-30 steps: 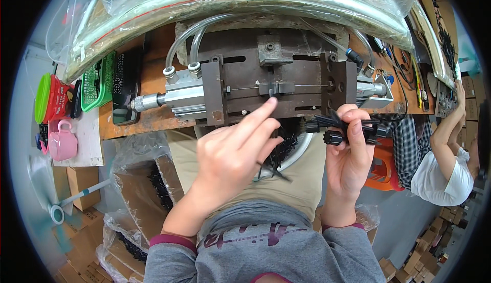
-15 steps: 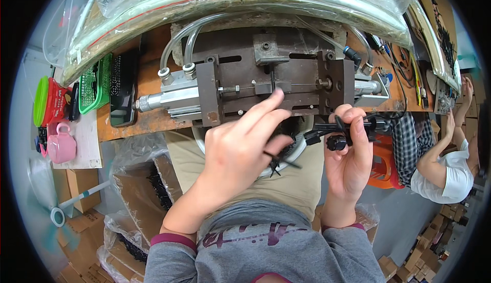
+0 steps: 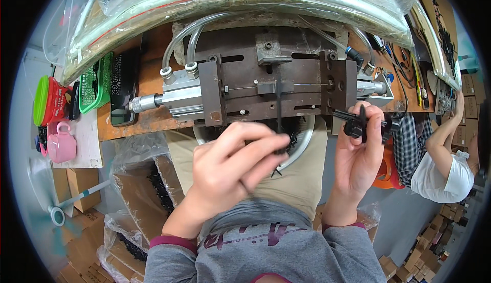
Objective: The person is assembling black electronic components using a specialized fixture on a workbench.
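Observation:
In front of me a dark brown metal fixture (image 3: 250,104) stands on the bench, with a small block (image 3: 274,87) at its centre on a thin rod. My left hand (image 3: 232,162) is just below the fixture's front edge, its fingers curled together and partly blurred. A thin black strip (image 3: 279,109) runs from its fingertips up across the centre block. Farther right my right hand (image 3: 360,139) is raised, its fingers closed round several black plastic pieces (image 3: 355,124), whose exact kind I cannot make out. Below the fixture, a round white-rimmed container (image 3: 306,142) with black pieces is partly hidden by my left hand.
Silver cylinders (image 3: 181,101) with clear hoses flank the fixture. At left are a green basket (image 3: 94,91), a black tray (image 3: 124,99) and a pink cup (image 3: 61,145). Plastic-lined cartons (image 3: 135,180) stand lower left. Another person (image 3: 445,170) sits at right.
My left hand has drawn back toward me from the fixture's centre, its fingers closing. My right hand with the black pieces has shifted slightly right. The other person's arms moved.

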Tool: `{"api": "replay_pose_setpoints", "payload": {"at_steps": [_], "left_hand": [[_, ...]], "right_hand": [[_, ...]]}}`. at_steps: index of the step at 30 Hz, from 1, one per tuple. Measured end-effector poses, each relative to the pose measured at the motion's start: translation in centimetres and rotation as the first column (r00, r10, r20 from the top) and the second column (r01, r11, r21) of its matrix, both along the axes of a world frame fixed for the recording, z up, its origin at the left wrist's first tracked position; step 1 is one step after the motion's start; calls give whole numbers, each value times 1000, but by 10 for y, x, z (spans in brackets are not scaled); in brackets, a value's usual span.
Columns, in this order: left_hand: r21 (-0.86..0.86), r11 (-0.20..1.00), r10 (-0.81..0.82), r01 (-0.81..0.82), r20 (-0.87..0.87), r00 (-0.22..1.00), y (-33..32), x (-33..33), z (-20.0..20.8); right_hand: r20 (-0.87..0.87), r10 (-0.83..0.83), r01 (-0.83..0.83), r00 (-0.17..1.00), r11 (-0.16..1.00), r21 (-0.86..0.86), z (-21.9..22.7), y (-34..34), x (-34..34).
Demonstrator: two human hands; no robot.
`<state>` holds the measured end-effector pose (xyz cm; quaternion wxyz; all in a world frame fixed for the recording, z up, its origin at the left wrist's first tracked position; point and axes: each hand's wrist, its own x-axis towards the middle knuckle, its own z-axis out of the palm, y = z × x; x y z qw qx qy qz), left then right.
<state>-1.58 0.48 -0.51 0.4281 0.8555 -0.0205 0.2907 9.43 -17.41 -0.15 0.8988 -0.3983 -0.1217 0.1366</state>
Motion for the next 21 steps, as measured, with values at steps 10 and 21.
{"api": "replay_pose_setpoints", "payload": {"at_steps": [10, 21], "left_hand": [[446, 889, 175, -106, -117, 978, -9, 24, -12], [428, 900, 29, -81, 127, 991, -12, 12, 18]], "right_hand": [[57, -42, 51, 997, 987, -149, 1, 5, -12], [-98, 44, -58, 994, 987, -149, 5, 11, -19]]}}
